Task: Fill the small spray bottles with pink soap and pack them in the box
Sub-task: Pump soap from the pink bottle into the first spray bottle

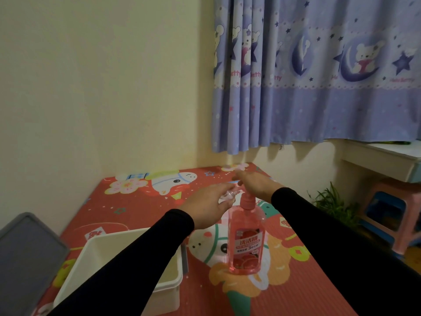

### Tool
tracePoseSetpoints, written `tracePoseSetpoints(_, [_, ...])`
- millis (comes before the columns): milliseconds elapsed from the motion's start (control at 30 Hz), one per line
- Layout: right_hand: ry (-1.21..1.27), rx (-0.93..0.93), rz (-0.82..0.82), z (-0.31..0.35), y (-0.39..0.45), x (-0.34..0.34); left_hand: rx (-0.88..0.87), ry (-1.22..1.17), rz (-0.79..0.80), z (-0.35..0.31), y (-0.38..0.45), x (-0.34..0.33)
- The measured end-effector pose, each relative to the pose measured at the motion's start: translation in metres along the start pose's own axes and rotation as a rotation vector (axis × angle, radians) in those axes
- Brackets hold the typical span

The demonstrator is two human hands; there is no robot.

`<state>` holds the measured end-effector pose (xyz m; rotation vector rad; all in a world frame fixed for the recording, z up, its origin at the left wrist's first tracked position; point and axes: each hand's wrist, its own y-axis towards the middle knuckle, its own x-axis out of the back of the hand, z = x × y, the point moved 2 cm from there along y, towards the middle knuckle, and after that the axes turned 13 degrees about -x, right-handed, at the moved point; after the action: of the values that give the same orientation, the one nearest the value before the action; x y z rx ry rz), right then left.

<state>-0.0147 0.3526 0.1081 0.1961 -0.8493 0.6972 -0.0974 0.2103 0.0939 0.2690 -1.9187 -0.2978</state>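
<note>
Pump head hidden under right hand (255,185); small bottle (227,197) in left hand (205,206) blurred.

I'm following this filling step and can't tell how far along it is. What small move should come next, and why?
Probably press the pump head down. The right hand rests on top of the pink soap bottle, and the left hand holds a small clear spray bottle beside the pump, seemingly at its nozzle. Whether it holds soap yet is unclear. The white box waits at the left.

Red cartoon-print surface (141,208) and its load.
Pink soap bottle (246,242) upright at 5 o'clock; white box (159,290) at 7 o'clock.
</note>
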Motion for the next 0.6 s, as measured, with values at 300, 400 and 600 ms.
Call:
tracePoseSetpoints(300, [-0.056,0.000,0.033,0.000,-0.005,-0.002,0.016,-0.037,-0.002,0.003,-0.003,-0.005])
tracePoseSetpoints(400, [-0.018,0.021,0.013,0.003,-0.003,0.003,0.020,-0.058,-0.013,0.002,-0.001,-0.001])
tracePoseSetpoints(600, [0.095,-0.017,0.022,-0.008,0.007,-0.007,0.004,-0.055,-0.036,0.001,-0.004,-0.008])
